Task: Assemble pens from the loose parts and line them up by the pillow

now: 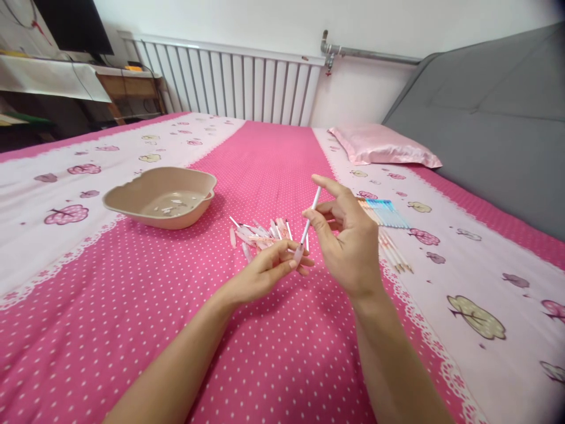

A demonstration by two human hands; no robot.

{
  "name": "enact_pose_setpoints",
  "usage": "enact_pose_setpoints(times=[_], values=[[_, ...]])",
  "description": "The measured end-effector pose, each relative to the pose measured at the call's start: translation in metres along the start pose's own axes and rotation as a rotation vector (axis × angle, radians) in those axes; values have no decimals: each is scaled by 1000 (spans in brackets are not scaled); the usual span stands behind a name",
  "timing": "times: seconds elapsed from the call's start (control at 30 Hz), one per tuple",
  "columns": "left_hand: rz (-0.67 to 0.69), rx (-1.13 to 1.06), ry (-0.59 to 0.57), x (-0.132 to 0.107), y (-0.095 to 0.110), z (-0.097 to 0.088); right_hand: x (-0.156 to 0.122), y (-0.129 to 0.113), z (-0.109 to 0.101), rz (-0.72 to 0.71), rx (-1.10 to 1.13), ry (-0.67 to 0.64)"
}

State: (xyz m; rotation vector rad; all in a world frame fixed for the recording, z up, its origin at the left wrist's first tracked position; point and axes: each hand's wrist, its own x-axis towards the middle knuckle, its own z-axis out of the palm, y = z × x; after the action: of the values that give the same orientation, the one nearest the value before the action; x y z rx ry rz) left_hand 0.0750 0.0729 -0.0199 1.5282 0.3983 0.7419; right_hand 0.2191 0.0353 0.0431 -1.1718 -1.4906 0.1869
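Observation:
My left hand [269, 268] pinches a small translucent pink pen piece [299, 254] between thumb and fingers. Thumb and fingers of my right hand [346, 235] grip a slim white pen tube [311, 213], held at a slant. Its dark lower end meets the top of the pink piece; how far it goes in I cannot tell. Just beyond my left hand lies a loose pile of pink pen pieces [260, 232] with several white tubes among them. Right of my right hand lie a row of blue and clear pens [387, 213] and several pale pens with brownish tips [395, 253].
A beige plastic basin [161, 200] with small white bits inside stands on the pink dotted bedspread [185, 312], left of the pile. Farther back are a pink pillow [384, 144], a grey headboard [489, 112], a white radiator [229, 79] and a desk with a monitor [75, 26].

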Motion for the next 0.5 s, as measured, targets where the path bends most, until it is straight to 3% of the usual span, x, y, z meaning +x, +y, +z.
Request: enact_pose_setpoints(times=[0.5], values=[[-9, -31, 17, 0, 0, 0, 0, 2, -1, 16, 9, 5]])
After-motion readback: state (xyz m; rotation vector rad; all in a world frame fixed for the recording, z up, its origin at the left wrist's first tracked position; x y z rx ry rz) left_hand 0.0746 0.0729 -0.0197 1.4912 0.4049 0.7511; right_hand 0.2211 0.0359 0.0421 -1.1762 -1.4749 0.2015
